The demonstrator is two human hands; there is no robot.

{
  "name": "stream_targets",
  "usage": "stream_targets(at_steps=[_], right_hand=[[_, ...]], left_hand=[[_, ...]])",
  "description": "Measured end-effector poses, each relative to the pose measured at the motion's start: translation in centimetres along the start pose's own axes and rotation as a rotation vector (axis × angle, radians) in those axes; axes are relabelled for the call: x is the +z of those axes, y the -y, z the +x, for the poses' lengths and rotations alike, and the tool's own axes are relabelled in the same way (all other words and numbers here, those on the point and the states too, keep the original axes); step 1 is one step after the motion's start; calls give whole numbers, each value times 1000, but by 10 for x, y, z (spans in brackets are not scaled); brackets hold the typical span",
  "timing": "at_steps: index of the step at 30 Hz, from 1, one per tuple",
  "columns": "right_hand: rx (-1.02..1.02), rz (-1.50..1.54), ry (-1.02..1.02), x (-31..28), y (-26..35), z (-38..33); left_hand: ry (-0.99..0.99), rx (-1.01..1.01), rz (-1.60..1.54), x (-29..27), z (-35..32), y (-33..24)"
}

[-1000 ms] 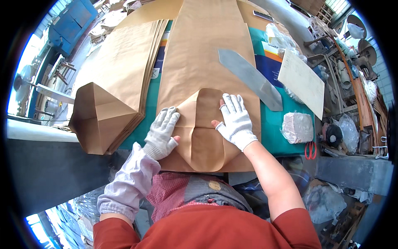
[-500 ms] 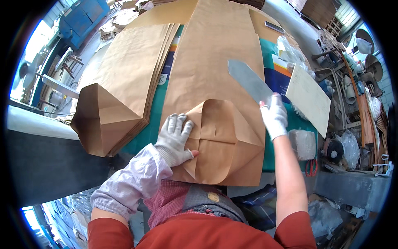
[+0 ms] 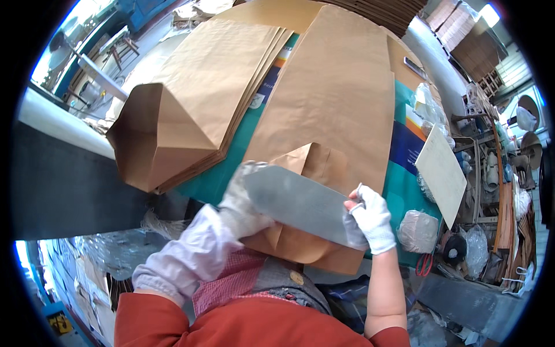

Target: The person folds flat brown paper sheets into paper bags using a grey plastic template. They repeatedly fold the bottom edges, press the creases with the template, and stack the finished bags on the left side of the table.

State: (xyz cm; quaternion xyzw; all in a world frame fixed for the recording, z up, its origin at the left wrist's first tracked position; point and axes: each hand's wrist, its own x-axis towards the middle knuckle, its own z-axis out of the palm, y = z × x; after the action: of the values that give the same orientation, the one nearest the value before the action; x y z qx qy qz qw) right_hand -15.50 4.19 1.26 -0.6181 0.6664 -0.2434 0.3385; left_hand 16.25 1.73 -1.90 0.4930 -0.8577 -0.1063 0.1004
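Observation:
A large brown kraft paper bag [image 3: 329,87] lies lengthwise before me, its near end spread into a folded, open bottom [image 3: 324,165]. Across that bottom, a flat grey sheet-metal plate [image 3: 300,202] with an angled left end is held by my right hand [image 3: 373,220]. My right fingers and thumb are closed on the plate's right end. My left hand [image 3: 240,196], gloved and smeared by motion, is at the plate's left end over the bag's left edge; the plate partly hides its fingers. Both gloves are white and leave some fingertips bare.
On the left lies a stack of similar paper bags [image 3: 214,69], the top one's end opened up [image 3: 165,139]. To the right are a pale board [image 3: 442,176], a plastic-wrapped block [image 3: 418,231], red-handled scissors [image 3: 425,263] and a phone [image 3: 414,67]. Green sheeting [image 3: 404,199] covers the tabletop.
My right hand has swung the metal plate left and toward me, from beside the bag to across its opened bottom. My left hand has shifted to the plate's left end. The view has turned.

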Motion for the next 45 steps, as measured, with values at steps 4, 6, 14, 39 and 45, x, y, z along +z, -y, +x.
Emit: stream_targets(at_steps=[4,6,14,39,45], right_hand=[[9,-115,-94,33,-22,5],[-13,-168,-26,35,-12,14],[-37,-177,57,35,-8,28],[-629,-575,-165,64,-13,-21],[-561,-609,-146,69,-20,-21]], left_hand=[[-11,-256,168,-9,-61,22],[-138,-116,33,-6,-61,25],[-128,231,-119,17,-55,3],[-26,209,5,15,-59,-13],[39,221,67,12,-53,-10]])
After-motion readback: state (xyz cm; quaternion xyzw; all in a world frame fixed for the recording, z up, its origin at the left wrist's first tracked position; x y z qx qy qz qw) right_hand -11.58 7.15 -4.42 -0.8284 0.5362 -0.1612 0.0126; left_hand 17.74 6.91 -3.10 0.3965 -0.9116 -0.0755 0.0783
